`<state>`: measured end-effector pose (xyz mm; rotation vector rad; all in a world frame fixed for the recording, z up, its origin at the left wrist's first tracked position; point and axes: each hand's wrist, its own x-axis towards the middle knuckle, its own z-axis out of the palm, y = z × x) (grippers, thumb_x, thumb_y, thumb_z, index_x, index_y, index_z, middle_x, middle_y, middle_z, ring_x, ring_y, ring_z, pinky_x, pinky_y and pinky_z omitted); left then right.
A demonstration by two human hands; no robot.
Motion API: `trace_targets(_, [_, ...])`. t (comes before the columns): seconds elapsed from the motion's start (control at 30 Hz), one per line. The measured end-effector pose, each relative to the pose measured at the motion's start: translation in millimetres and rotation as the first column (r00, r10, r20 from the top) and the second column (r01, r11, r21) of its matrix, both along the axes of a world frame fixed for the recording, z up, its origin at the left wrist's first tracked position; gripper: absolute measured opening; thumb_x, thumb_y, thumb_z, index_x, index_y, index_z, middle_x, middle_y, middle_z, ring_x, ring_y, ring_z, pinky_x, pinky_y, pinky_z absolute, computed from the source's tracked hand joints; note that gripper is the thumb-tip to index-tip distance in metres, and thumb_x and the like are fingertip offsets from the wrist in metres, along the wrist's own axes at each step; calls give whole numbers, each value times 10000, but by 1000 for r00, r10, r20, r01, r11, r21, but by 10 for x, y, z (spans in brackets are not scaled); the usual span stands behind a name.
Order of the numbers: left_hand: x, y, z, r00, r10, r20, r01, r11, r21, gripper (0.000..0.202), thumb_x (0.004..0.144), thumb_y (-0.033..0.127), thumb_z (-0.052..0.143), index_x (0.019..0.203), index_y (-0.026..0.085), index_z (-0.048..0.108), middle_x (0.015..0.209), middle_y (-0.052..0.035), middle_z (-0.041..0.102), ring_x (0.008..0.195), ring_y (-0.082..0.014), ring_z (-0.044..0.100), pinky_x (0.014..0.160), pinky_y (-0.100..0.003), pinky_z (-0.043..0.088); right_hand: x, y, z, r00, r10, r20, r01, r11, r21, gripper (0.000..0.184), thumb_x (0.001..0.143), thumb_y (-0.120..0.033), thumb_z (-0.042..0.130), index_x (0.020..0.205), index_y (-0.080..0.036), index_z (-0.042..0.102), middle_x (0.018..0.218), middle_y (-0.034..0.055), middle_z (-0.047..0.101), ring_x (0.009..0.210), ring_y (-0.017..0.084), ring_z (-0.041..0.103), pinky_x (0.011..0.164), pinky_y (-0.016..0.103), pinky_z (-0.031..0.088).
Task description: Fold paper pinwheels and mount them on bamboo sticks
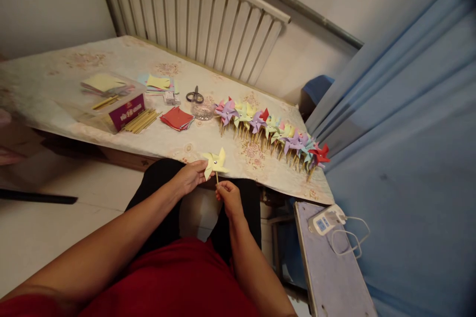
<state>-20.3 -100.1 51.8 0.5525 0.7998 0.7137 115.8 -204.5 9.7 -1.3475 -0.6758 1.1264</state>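
The left hand [191,176] pinches a sail of the yellow pinwheel [214,162], and the right hand [227,195] grasps its thin stick [217,177] just below, both held over the lap at the near edge of the table [55,94]. The work looks to be at the fitting or checking of the head on the stick, though the joint is too small to tell. Any further handling calls for a light, steady pinch. A row of finished pinwheels [271,131] lies on the table, well apart from the scissors [195,95].

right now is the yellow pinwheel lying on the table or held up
Held up: the right hand pinches the yellow pinwheel by its roughly upright stick; the left hand holds a paper blade.
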Motion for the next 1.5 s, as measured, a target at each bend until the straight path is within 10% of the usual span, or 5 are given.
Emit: trace_targets(1.5, [58,-9,2,998,6,59,-3,998,-65,105,800,116,721,871,126,644,774,-74,706,664,-158,690,616,-243,557,9,7,-5,1000,1,25,-1,1000,-3,246,634,-376,759,757,-179,681,576,-34,638,473,88,506,483,215,377])
